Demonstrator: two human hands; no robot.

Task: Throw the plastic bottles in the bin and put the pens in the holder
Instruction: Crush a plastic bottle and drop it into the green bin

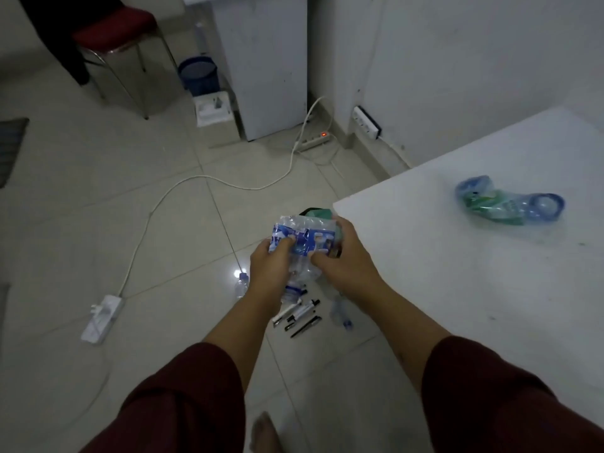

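Pale floor tiles (98, 197) fill most of the view, with a white table (490, 289) at the right and a white cable (202, 181) snaking across the floor. Both hands are clamped on one crushed bottle (302, 238) with a blue label, held in the air above the floor: the left hand (271, 266) grips its near end, the right hand (343, 256) wraps its far side. This looks like the bottle step, squeezing the plastic flat before it goes to a bin. A dark green rim (315, 211) shows just behind the bottle, beside the table corner (possibly the bin, though too little of it shows to tell what it holds). A blue bucket (198, 75) stands well apart, near the white cabinet (261, 67); its inside is blurred. Next the bottle must be carried over an opening and released. Still waiting: another crushed bottle (510, 204) on the table, small bottles on the floor, and the pens (300, 317) lying beneath the hands. No pen holder is visible.
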